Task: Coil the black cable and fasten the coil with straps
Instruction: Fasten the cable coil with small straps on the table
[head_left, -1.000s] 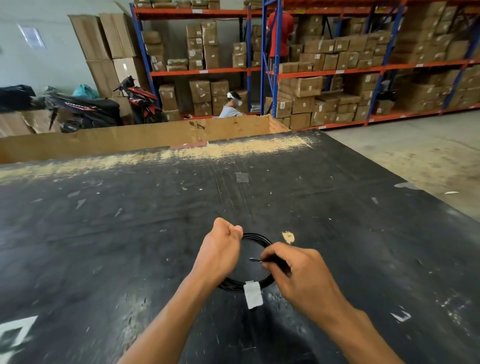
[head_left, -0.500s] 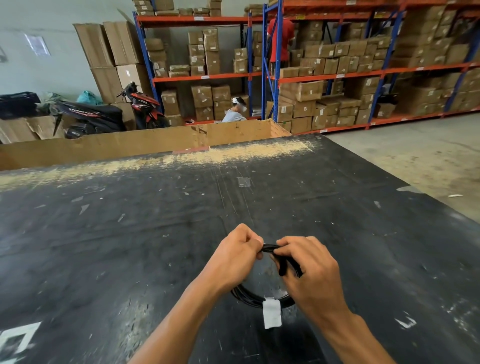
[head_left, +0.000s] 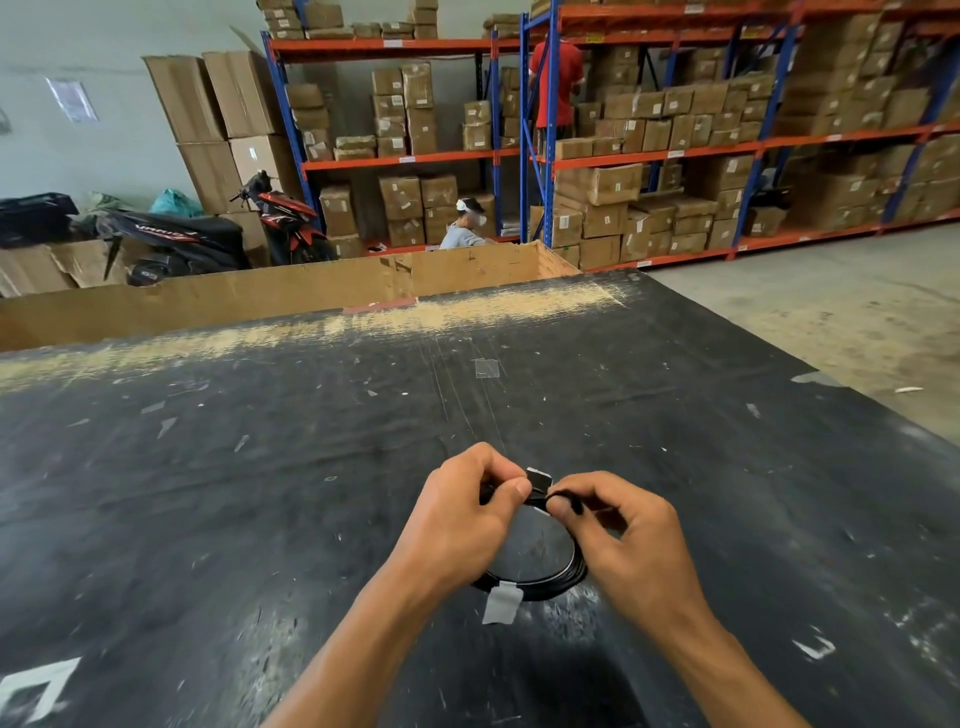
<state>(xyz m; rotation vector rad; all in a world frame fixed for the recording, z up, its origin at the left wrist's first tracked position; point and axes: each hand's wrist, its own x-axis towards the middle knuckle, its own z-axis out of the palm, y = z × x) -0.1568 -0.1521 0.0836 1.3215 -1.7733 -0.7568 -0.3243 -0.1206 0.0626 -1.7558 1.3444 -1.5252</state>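
Observation:
A coil of black cable (head_left: 558, 586) is held just above the black table (head_left: 260, 493), near its front middle. A white tag (head_left: 502, 603) hangs from the coil's near side. My left hand (head_left: 462, 525) pinches the coil's far side between thumb and fingers. My right hand (head_left: 628, 540) pinches the same spot from the right, its fingertips on a black strap (head_left: 537, 486) that has a pale end sticking up. The far arc of the coil is hidden under my fingers.
The table's right edge (head_left: 810, 374) drops to a concrete floor. A wooden crate wall (head_left: 311, 291) borders the far edge. Behind it stand motorbikes (head_left: 208, 234), shelving full of cardboard boxes (head_left: 675, 156), a seated person (head_left: 465, 228) and a person in red (head_left: 556, 78).
Both hands have come together at the coil's far side. The right hand has moved from the coil's right side to the strap beside the left thumb.

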